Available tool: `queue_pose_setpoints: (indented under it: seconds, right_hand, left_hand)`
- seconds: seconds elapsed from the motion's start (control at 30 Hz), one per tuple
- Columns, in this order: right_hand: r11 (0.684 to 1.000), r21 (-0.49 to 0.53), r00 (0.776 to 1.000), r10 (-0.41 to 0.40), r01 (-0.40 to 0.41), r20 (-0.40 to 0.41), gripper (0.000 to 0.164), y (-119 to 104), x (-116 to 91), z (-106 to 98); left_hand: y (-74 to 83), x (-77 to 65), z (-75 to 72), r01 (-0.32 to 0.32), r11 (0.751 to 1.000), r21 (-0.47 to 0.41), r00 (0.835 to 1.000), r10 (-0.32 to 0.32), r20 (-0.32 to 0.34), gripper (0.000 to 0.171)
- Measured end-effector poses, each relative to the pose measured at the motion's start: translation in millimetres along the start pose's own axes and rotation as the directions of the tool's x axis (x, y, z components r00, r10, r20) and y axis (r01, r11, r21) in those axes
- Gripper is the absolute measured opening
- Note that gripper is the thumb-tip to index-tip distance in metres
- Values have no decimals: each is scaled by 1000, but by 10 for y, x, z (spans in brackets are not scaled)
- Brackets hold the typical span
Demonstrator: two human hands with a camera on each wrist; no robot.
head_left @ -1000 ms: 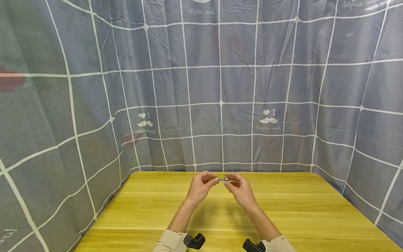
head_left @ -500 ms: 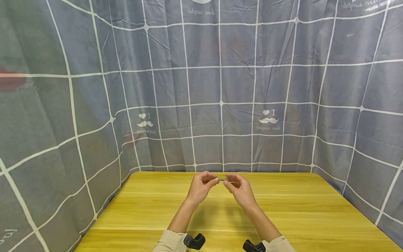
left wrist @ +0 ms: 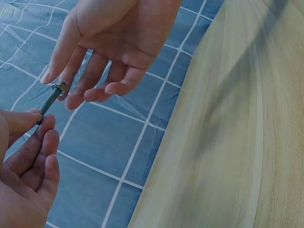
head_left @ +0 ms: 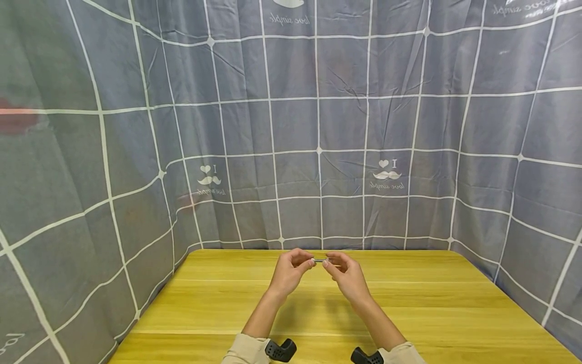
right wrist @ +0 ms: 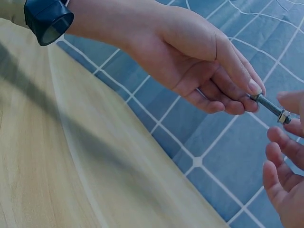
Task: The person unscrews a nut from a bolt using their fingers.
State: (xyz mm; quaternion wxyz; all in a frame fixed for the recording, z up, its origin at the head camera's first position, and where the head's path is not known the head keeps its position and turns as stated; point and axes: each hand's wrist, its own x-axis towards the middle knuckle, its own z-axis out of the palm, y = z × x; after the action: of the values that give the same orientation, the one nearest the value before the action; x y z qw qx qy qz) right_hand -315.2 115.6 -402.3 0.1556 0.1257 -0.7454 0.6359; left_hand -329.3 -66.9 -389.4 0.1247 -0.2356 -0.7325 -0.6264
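A metal bolt [right wrist: 270, 105] with a nut [right wrist: 284, 117] near its tip is held level above the table, between both hands. My left hand [head_left: 287, 272] pinches the head end between thumb and index finger, its other fingers loosely curled. My right hand [head_left: 349, 275] is at the nut end. In the left wrist view, the nut lies between the right hand's spread thumb [left wrist: 61, 59] and index finger; the index finger appears to touch it, while the thumb looks apart. The fingers largely hide the bolt's ends in the head view.
A yellow wood-grain table [head_left: 218, 303] spreads beneath both hands. Grey curtains [head_left: 295, 121] with white grid lines surround its back and sides. A black wrist device [head_left: 281, 350] sits on the left sleeve, another [head_left: 366, 355] on the right.
My right thumb and fingers have shifted slightly around the nut end, which shows less in the head view. My left hand keeps its pinch, and both arms stay nearly still.
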Motion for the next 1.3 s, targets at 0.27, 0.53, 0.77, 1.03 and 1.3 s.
queue_pose_setpoints:
  seconds: [0.27,0.53,0.77,1.03,1.3]
  right_hand:
    - [1000,23,1000,-19,19,1,22,-4,9,6]
    - [1000,18,1000,-1,1,-8,24,4,20,9]
    - [1000,19,1000,-10,10,-3,26,-1,18,-1]
    - [1000,7,1000,8,-8,-21,23,-18,0,2]
    - [1000,16,1000,-6,6,-4,27,-15,8,10]
  left_hand:
    - [-41,9,-17,-12,1000,-20,1000,12,12,14]
    - [-41,18,-14,-11,1000,-15,1000,11,5,11]
    - [-60,20,-11,0,1000,-29,1000,0,8,13]
    - [107,-32,-7,-2,1000,-4,1000,2,-2,9]
    - [366,-129,-33,-7,1000,-20,1000,7,0,11]
